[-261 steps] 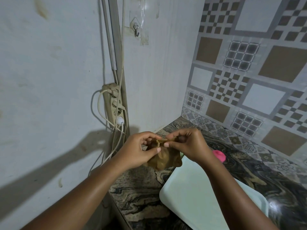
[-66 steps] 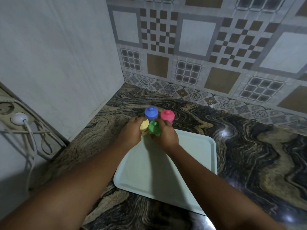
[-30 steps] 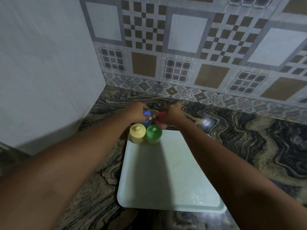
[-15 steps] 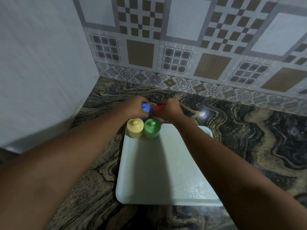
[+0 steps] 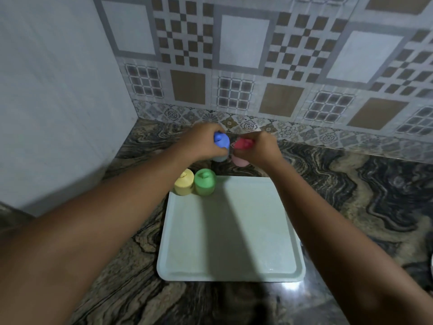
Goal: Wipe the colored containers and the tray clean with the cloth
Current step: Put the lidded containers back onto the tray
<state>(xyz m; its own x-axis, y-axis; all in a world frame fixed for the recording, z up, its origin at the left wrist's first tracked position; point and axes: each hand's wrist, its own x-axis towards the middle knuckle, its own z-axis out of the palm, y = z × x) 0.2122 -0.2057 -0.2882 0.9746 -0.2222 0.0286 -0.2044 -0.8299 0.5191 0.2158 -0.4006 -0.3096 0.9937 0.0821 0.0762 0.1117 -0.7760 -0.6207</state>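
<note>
The left hand [image 5: 198,144] grips a round blue plastic pot [image 5: 222,142], the right hand [image 5: 261,148] grips a round pink plastic pot [image 5: 240,161]

A single head-worn camera is looking forward and steeply down onto the bench [image 5: 351,184] from close above. The fingers [image 5: 206,131] are sitting just above frame centre. The tray [image 5: 232,277] is lying nearer the camera than them, the tiled wall [image 5: 243,43] is rising beyond them, and a plain wall [image 5: 58,90] is standing to their left.
</note>
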